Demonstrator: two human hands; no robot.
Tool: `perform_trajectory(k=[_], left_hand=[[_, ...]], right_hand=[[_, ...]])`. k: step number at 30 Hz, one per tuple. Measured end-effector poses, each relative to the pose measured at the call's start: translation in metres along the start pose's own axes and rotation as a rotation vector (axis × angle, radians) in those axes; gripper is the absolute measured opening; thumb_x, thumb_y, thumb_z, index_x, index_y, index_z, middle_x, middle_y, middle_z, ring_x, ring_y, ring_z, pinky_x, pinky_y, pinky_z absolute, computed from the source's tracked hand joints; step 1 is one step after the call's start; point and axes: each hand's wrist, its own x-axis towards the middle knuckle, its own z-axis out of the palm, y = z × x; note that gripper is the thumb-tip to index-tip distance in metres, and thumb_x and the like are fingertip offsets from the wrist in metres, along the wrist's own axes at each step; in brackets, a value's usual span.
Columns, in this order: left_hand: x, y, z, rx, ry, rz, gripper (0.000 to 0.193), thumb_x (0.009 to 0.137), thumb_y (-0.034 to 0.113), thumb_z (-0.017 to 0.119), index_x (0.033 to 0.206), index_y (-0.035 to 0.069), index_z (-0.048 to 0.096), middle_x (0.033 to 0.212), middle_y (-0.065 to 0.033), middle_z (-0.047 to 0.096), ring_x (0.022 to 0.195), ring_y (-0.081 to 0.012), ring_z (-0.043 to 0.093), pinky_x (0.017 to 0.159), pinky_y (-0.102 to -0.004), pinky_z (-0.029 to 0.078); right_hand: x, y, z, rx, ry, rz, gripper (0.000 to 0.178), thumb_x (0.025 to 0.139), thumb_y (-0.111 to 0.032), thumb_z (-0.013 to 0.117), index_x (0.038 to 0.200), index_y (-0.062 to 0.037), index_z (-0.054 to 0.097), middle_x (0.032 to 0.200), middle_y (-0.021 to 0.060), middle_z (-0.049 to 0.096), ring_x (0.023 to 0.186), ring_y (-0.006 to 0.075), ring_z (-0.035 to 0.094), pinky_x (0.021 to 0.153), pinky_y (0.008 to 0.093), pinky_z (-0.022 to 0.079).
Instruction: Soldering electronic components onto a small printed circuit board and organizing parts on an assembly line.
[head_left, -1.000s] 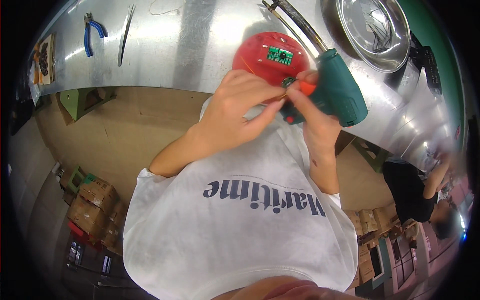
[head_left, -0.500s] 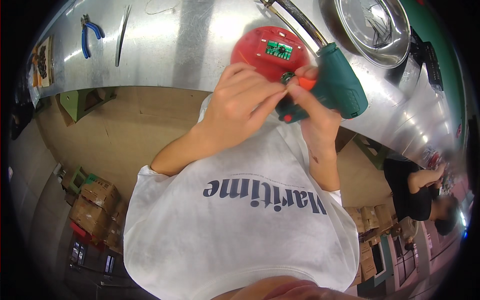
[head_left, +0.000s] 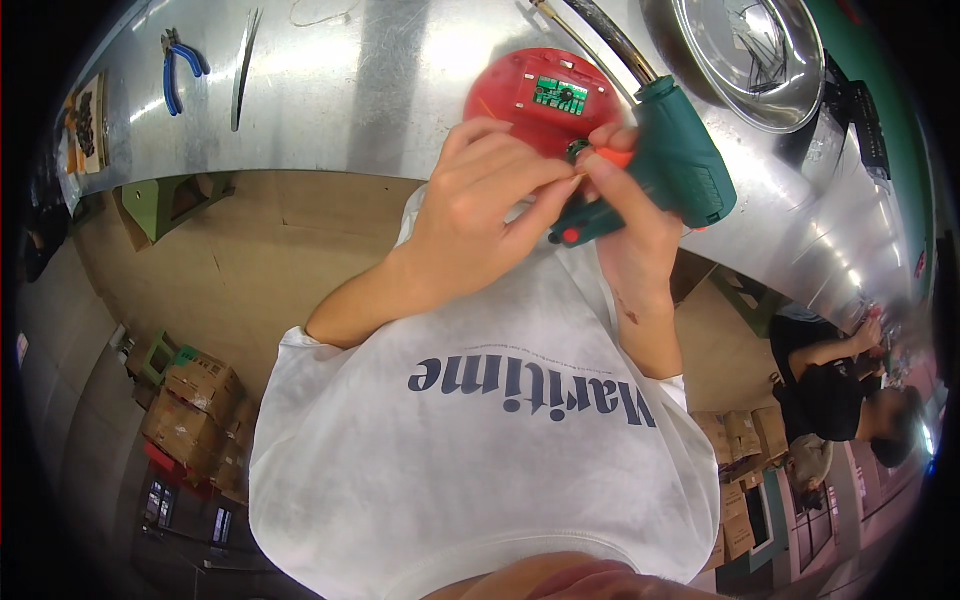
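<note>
My right hand point(head_left: 640, 205) is closed around the grip of a dark green soldering gun point(head_left: 690, 165). Its orange trigger point(head_left: 612, 158) shows by my fingers, and its long metal tube points away toward the far edge. My left hand point(head_left: 490, 195) is pinched, its fingertips meeting my right thumb. Between them is a thin orange wire, mostly hidden. A small dark round part point(head_left: 577, 149) sits just beyond the fingertips. Behind both hands lies a red round plastic casing point(head_left: 500, 85) with a green circuit board point(head_left: 560, 96) set in it.
A shiny steel bowl point(head_left: 690, 50) with thin dark pieces inside stands at the far right. Blue-handled cutters point(head_left: 171, 75) and metal tweezers point(head_left: 243, 75) lie on the metal table point(head_left: 330, 90) at left. Another person point(head_left: 830, 385) is at work on the right; cardboard boxes point(head_left: 190, 425) are stacked behind.
My hands have barely moved, with the fingertips shifting slightly. The red casing sits a little differently in view. The other person's arm has moved.
</note>
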Motion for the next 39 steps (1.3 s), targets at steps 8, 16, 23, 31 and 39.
perform_trajectory(k=[8,16,23,31,39], left_hand=[[-0.005,-0.003,0.005,-0.007,0.065,-0.031,0.010,0.073,0.003,0.072,0.082,0.005,0.069,0.077,-0.0044,0.065,0.072,-0.0224,0.060,0.079,-0.0341,0.044],[0.006,-0.019,0.007,-0.018,0.168,-0.179,0.012,0.071,0.000,0.073,0.082,0.004,0.072,0.120,-0.0100,0.060,0.104,-0.0224,0.054,0.082,-0.0318,0.046],[0.015,-0.019,0.009,-0.053,0.135,-0.303,0.005,0.071,0.004,0.072,0.076,0.004,0.069,0.121,-0.0074,0.060,0.104,-0.0212,0.053,0.089,-0.0321,0.045],[0.016,-0.020,0.009,-0.063,0.129,-0.316,0.006,0.071,0.004,0.071,0.077,0.004,0.069,0.120,-0.0068,0.060,0.104,-0.0199,0.054,0.090,-0.0319,0.045],[0.017,-0.020,0.009,-0.055,0.126,-0.313,0.005,0.072,0.003,0.070,0.077,0.003,0.069,0.119,-0.0069,0.060,0.103,-0.0198,0.053,0.089,-0.0318,0.044]], right_hand=[[-0.001,0.001,0.001,0.010,0.018,-0.018,0.027,0.080,0.005,0.063,0.106,-0.0005,0.056,0.104,0.0127,0.059,0.083,0.0178,0.062,0.069,0.0267,0.047],[-0.015,-0.012,-0.029,-0.128,0.012,-0.043,0.016,0.085,-0.006,0.060,0.099,0.0005,0.054,0.104,0.0132,0.056,0.079,0.0181,0.059,0.064,0.0263,0.044],[-0.045,-0.030,-0.068,-0.528,-0.091,-0.038,0.017,0.083,-0.007,0.060,0.097,0.0022,0.056,0.092,0.0138,0.058,0.072,0.0152,0.055,0.062,0.0258,0.043],[-0.050,-0.025,-0.082,-0.653,-0.064,-0.121,0.026,0.081,-0.004,0.063,0.106,0.0031,0.058,0.085,0.0080,0.060,0.071,0.0126,0.054,0.063,0.0256,0.045],[-0.049,-0.025,-0.078,-0.673,-0.023,-0.139,0.017,0.084,-0.003,0.057,0.099,0.0044,0.058,0.073,0.0087,0.058,0.061,0.0120,0.051,0.054,0.0249,0.041]])
